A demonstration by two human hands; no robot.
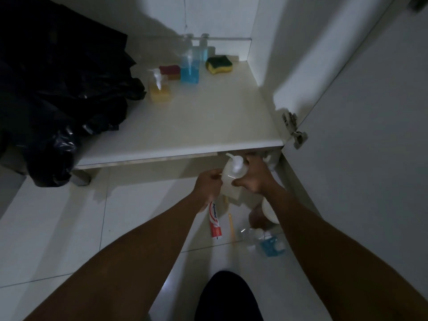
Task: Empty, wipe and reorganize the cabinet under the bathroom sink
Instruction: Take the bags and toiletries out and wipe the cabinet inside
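Observation:
Both my hands hold a white pump bottle (232, 172) just in front of the cabinet's lower edge, above the tiled floor. My left hand (208, 185) grips its left side and my right hand (253, 176) curls round its right side and neck. Inside the cabinet, the white shelf floor (208, 121) carries a yellow pump bottle (159, 90), a blue pump bottle (190, 68), a second blue bottle (203, 50) behind it, a red sponge (170, 71) and a yellow-green sponge (218, 64).
On the floor under my hands lie a red-and-white toothpaste tube (215, 224), a yellow toothbrush (231, 224), a clear bottle with a blue label (266, 243) and a white round object (268, 210). A black plastic bag (58, 89) fills the left. The cabinet door (370, 112) stands open at right.

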